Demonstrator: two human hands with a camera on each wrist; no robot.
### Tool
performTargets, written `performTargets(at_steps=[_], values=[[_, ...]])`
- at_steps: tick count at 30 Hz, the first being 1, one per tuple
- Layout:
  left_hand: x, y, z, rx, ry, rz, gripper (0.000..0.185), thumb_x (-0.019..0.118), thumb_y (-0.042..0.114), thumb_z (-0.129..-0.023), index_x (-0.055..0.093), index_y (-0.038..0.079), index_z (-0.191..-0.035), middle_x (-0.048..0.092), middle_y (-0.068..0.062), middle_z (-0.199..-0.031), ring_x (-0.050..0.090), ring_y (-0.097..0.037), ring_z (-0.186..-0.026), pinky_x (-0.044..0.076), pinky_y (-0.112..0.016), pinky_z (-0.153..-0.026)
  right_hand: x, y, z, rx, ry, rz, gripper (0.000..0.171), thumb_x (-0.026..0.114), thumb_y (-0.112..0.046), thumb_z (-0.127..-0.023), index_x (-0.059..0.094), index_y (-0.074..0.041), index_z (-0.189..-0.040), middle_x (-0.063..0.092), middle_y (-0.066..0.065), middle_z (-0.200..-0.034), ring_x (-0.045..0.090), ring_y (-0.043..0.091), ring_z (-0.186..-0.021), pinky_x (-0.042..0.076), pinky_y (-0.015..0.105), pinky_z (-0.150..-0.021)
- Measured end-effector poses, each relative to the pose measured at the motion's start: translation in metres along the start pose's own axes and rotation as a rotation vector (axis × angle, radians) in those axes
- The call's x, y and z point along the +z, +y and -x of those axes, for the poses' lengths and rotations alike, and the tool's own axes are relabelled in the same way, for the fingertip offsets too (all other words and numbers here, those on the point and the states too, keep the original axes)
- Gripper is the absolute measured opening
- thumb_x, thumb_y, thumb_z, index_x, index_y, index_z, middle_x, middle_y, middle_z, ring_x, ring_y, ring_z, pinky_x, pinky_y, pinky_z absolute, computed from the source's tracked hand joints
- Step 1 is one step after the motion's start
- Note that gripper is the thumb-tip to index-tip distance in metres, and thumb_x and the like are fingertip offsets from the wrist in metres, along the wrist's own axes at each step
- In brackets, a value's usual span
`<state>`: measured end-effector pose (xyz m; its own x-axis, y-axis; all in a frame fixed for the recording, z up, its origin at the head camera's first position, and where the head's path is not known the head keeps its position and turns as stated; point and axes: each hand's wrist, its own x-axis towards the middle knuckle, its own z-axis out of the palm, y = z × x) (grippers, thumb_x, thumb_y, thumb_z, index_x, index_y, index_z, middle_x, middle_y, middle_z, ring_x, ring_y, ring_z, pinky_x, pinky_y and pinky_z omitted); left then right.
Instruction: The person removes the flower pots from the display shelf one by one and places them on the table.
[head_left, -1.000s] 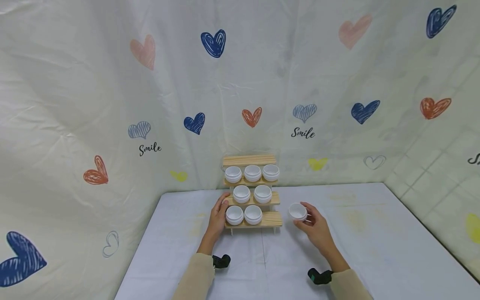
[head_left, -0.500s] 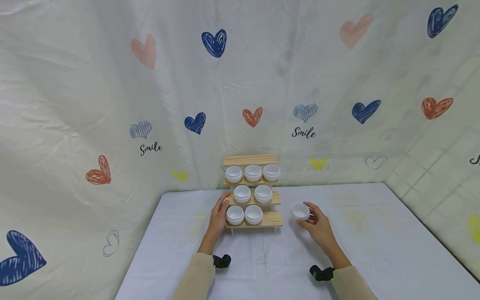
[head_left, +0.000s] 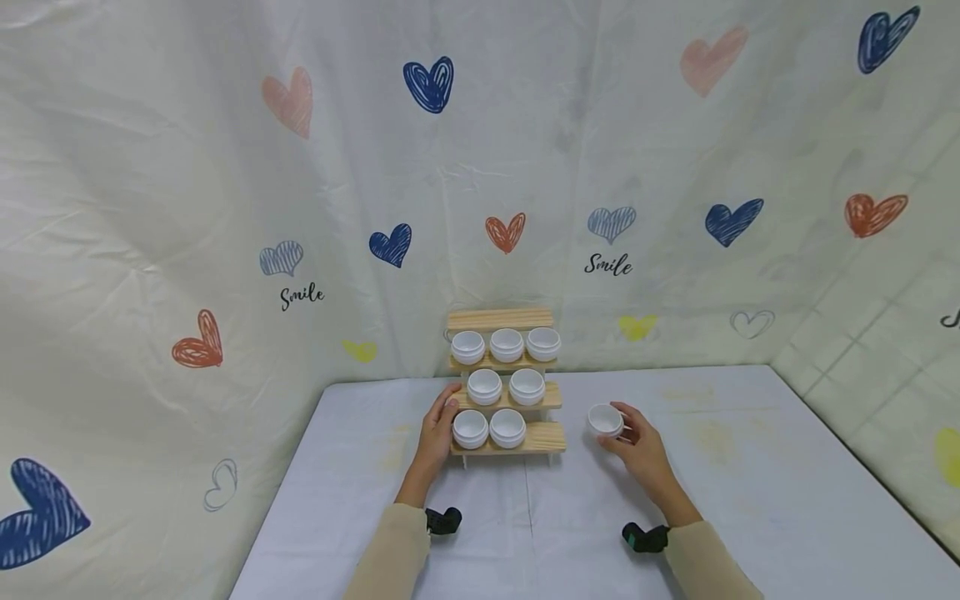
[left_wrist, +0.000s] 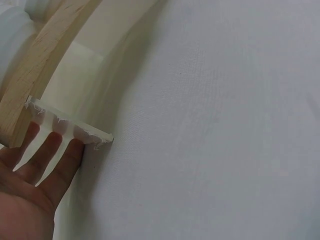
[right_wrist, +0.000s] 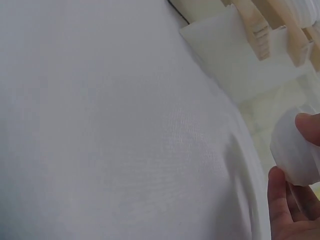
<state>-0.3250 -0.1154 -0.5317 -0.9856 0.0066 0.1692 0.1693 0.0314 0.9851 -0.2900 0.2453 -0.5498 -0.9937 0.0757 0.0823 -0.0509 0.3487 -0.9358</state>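
A stepped wooden rack [head_left: 546, 438] stands at the back middle of the table and carries several small white jars [head_left: 506, 344]. My left hand [head_left: 437, 431] rests against the rack's left side, its fingers [left_wrist: 47, 155] straight along the wood [left_wrist: 37, 65]. My right hand [head_left: 636, 443] holds a loose white jar [head_left: 604, 418] just right of the rack, slightly above the table. In the right wrist view, thumb and fingers [right_wrist: 280, 197] pinch this jar [right_wrist: 295, 150].
The table [head_left: 750, 483] is covered with a pale cloth and ends against a heart-printed curtain [head_left: 300, 208] at the back and both sides. Black wrist straps [head_left: 444, 520] sit on both sleeves.
My right hand has carried the white jar a little to the right and farther back, away from the rack. The left hand has stayed against the rack.
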Motion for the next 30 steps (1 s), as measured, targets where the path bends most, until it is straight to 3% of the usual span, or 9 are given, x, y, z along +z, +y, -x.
performTargets(at_steps=[9, 24, 30], values=[[-0.001, -0.033, -0.017, 0.004, 0.018, -0.019, 0.041, 0.045, 0.029, -0.11, 0.053, 0.02, -0.149, 0.045, -0.006, -0.16, 0.027, -0.031, -0.156, 0.016, -0.056, -0.127, 0.0, 0.009, -0.01, -0.006, 0.006, 0.017, 0.074, 0.076, -0.016, -0.094, 0.037, -0.009, -0.157, 0.052, 0.026, -0.146, 0.058, 0.039, -0.127, 0.049, 0.012, -0.085], [-0.001, -0.035, -0.017, 0.017, 0.02, -0.049, 0.043, 0.047, 0.045, -0.108, 0.055, 0.029, -0.147, 0.048, 0.002, -0.158, 0.031, -0.024, -0.155, 0.021, -0.053, -0.127, 0.005, 0.008, -0.035, 0.051, 0.024, -0.01, 0.073, 0.073, -0.013, -0.095, 0.035, -0.011, -0.157, 0.052, 0.025, -0.147, 0.058, 0.032, -0.123, 0.048, 0.012, -0.081], [-0.001, -0.036, -0.018, 0.02, 0.021, -0.045, 0.042, 0.047, 0.043, -0.108, 0.055, 0.028, -0.147, 0.048, 0.001, -0.158, 0.032, -0.026, -0.154, 0.021, -0.054, -0.126, 0.006, 0.008, -0.04, 0.061, 0.049, -0.008, 0.071, 0.072, -0.011, -0.095, 0.036, -0.011, -0.157, 0.053, 0.026, -0.145, 0.058, 0.031, -0.121, 0.047, 0.011, -0.079]])
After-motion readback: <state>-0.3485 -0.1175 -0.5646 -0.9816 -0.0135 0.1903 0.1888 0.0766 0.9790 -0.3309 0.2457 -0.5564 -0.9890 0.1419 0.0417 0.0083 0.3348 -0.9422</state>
